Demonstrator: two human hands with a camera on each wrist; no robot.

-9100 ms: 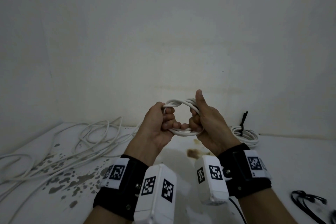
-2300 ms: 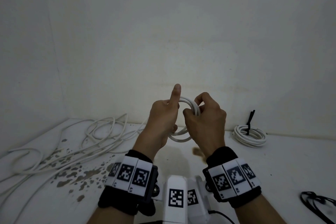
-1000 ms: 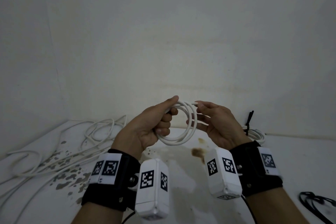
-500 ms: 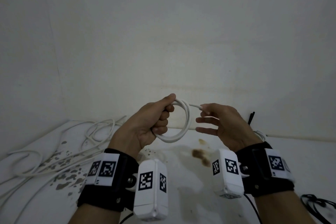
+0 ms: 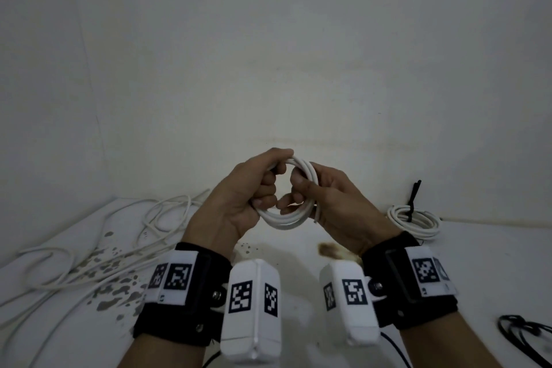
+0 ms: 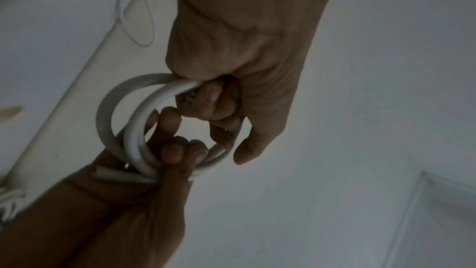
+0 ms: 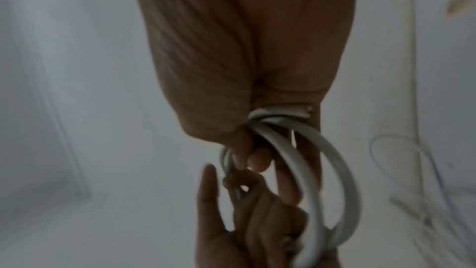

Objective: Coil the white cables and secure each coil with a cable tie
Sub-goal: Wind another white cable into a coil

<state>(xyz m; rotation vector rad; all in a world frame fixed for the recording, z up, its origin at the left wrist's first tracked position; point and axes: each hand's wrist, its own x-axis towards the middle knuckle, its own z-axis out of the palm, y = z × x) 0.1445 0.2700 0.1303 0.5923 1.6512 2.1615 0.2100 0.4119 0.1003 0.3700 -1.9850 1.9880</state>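
Observation:
I hold a small white cable coil (image 5: 283, 219) up in front of the wall with both hands. My left hand (image 5: 265, 188) grips its left side, fingers curled through the loops (image 6: 105, 113). Gripping the right side is my right hand (image 5: 298, 191), thumb inside the ring. The cable's cut end (image 6: 103, 172) sticks out against the right palm, also seen in the right wrist view (image 7: 306, 109). No tie is on this coil. A finished white coil (image 5: 413, 219) with a black cable tie (image 5: 413, 197) lies on the table at the right, by the wall.
Loose white cables (image 5: 104, 242) sprawl over the left of the white table (image 5: 298, 278), among grey flecks. A brown stain (image 5: 331, 249) marks the table under my hands. Black cable ties (image 5: 525, 334) lie at the front right edge.
My right hand, which held only the cable's end at its fingertips beside the coil, has moved in and curled round the coil's right side. The left hand kept its grip.

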